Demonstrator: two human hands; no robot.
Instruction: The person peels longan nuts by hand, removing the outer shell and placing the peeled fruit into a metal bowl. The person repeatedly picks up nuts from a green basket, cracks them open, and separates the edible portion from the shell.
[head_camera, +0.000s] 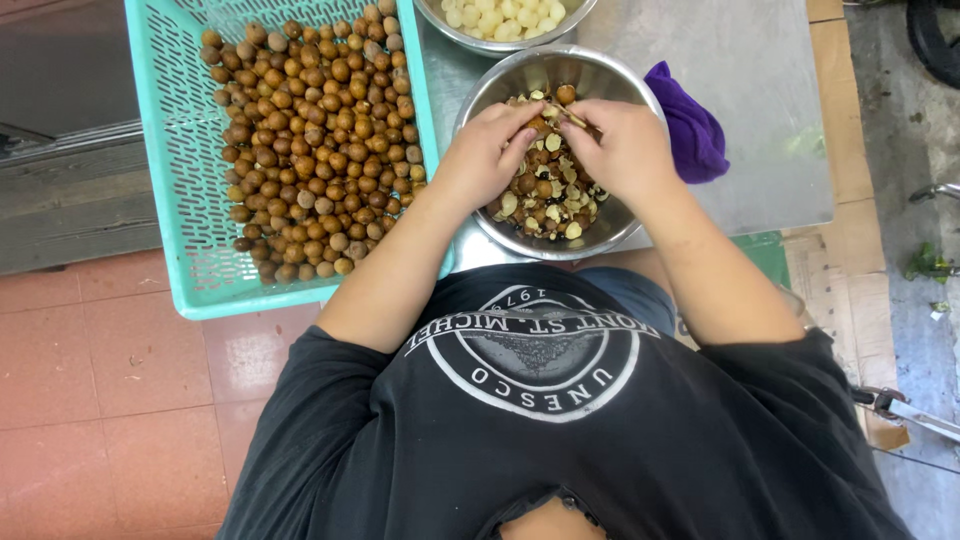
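Observation:
Both my hands work together over a steel bowl (500, 85) that holds brown shells and peel scraps. My left hand (487, 150) and my right hand (620, 145) pinch one small brown fruit (545, 125) between their fingertips, partly hidden by the fingers. More scraps (550, 200) lie in the bowl under my hands. A teal plastic basket (180, 140) to the left holds several round brown fruits (315, 140).
A second steel bowl (455, 35) with pale peeled fruits (505, 15) stands at the top edge. A purple cloth (690, 130) lies right of the bowl on a metal tabletop (760, 120). Red floor tiles (100, 380) lie at lower left.

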